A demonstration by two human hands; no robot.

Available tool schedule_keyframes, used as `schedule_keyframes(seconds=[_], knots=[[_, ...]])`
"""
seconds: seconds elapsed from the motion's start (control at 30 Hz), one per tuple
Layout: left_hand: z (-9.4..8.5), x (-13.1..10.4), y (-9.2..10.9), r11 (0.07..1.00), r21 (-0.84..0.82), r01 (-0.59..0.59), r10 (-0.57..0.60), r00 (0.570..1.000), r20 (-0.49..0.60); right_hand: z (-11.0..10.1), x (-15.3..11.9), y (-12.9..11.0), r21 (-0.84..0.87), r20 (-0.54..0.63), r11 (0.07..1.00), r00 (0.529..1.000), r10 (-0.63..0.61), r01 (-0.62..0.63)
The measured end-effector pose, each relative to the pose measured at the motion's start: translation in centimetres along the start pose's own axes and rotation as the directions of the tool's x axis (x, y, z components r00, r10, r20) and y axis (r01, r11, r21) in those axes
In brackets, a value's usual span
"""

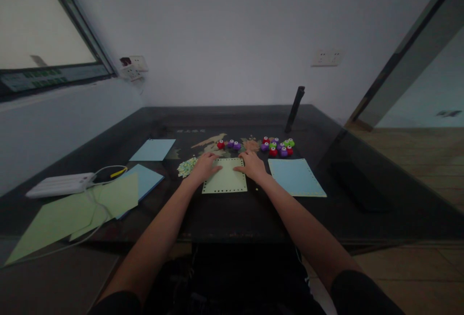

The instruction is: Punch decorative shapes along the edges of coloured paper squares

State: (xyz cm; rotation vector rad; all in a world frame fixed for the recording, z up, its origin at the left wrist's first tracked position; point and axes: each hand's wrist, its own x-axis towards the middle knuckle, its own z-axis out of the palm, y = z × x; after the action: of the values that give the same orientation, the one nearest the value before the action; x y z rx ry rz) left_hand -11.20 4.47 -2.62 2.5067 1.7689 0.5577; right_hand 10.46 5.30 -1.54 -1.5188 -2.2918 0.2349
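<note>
A pale green sheet (225,179) with small holes punched along its edges lies on the dark table between my hands. My left hand (206,166) rests on the sheet's upper left edge, fingers apart, thumb on the paper. On the upper right part of the sheet lies my right hand (253,165), its fingers also spread and its thumb pointing inward. Beside my left hand is a pile of small paper bits (186,167). Beyond the sheet sit a red punch (221,144) and two purple ones (234,145).
Several coloured punches (278,147) cluster behind a light blue punched sheet (297,177) at the right. A black upright object (295,109) stands farther back. At the left lie blue paper (153,150), green sheets (72,208) and a white power strip (60,185) with cables.
</note>
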Motion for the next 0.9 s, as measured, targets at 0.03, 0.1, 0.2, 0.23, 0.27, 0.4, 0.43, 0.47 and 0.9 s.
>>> schedule_keyframes(seconds=[0.03,0.1,0.2,0.23,0.27,0.4,0.43,0.47,0.9], knots=[[-0.1,0.0,0.0,1.000,-0.004,0.002,-0.002,1.000,-0.001,0.0,0.0,0.0,0.011,-0.013,1.000,1.000,0.003,-0.003],[-0.1,0.0,0.1,1.000,-0.008,0.001,-0.001,1.000,-0.004,0.1,0.1,-0.1,0.039,-0.047,0.999,0.999,0.014,-0.012],[0.0,0.0,0.0,1.000,-0.015,-0.009,0.009,1.000,-0.016,0.2,0.4,0.1,0.136,-0.094,0.990,0.995,0.040,-0.027],[0.0,0.0,0.0,1.000,-0.021,-0.010,0.010,1.000,-0.022,0.3,0.5,0.2,0.195,-0.101,0.980,0.993,0.055,-0.034],[0.0,0.0,0.0,1.000,-0.030,-0.009,0.008,1.000,-0.030,0.4,0.7,0.4,0.265,-0.103,0.963,0.992,0.074,-0.045],[-0.1,0.0,0.0,0.997,-0.078,0.021,-0.025,0.998,-0.062,0.6,1.1,0.9,0.494,-0.056,0.862,0.985,0.165,-0.116],[0.0,0.0,0.0,0.996,-0.090,0.028,-0.034,0.997,-0.067,0.6,1.2,1.0,0.519,-0.029,0.845,0.985,0.170,-0.131],[0.0,0.0,-0.1,0.994,-0.101,0.032,-0.040,0.996,-0.074,0.6,1.2,1.1,0.536,0.001,0.832,0.986,0.166,-0.141],[-0.2,0.2,0.3,0.972,-0.226,0.063,-0.099,0.983,-0.155,-0.3,0.9,1.4,0.640,0.099,0.757,0.991,0.089,-0.131]])
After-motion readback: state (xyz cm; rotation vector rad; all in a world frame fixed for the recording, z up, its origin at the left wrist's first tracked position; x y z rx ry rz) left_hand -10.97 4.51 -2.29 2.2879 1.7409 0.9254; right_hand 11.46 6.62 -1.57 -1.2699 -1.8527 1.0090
